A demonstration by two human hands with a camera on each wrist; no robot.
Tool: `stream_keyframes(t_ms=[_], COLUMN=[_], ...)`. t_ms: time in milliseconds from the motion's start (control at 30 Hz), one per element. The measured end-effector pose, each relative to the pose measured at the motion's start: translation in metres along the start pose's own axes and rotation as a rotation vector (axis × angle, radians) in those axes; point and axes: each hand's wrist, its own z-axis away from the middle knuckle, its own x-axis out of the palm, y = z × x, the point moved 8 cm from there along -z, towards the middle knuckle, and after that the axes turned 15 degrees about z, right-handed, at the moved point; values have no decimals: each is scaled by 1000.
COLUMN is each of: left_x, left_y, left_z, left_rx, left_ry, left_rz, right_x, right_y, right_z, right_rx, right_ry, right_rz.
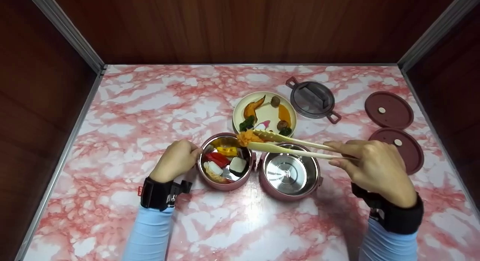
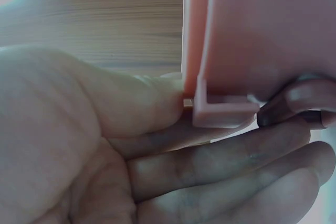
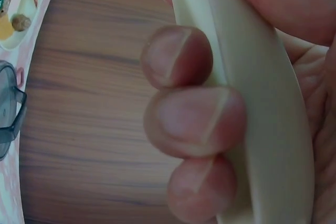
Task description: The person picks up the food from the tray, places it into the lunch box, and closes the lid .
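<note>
Right grip (image 1: pixel 375 167) is clenched around the cream tongs (image 1: pixel 270 148), and from my end I see their tips pinching an orange, crumbly morsel (image 1: pixel 246 137) over the upper right edge of the left pot (image 1: pixel 226 186). Left grip (image 1: pixel 176 161) pinches a small tab on that pot's outer wall, thumb and fingers bent about it as the left wrist view shows, seemingly to steady it. I judge the filling to be well along for this pot: a yellow piece (image 1: pixel 227 151), a red piece (image 1: pixel 217 159), some pale pieces and a browned one already lie inside, with metal showing between them. The morsel is not yet down. Beside it, the right pot (image 1: pixel 275 190) shows only bare shiny metal, so I count it as not begun, if it is meant to be used. Behind them on the desk (image 1: pixel 123 111), the plate (image 1: pixel 267 111) has an orange wedge, brown balls, green bits and a pink-and-white piece. Neither pot is covered; the grey lid (image 1: pixel 318 95) and two maroon discs (image 1: pixel 392 105) lie off to the right. For writing, I find only a red tag (image 1: pixel 140 191) on the left wrist strap, its white letters too small for me to read; no brand is legible.
</note>
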Motion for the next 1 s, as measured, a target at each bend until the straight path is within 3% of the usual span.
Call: stream_keyframes(t_ms=[600, 1000], left_x=[-1, -1], left_y=[2, 3], left_z=[1, 1], left_rx=[27, 45], left_ry=[-3, 1], left_rz=[19, 18], right_x=[16, 32], right_y=[-34, -60], right_z=[-4, -31], right_rx=[-71, -119], right_ry=[-123, -353], right_rz=[4, 13])
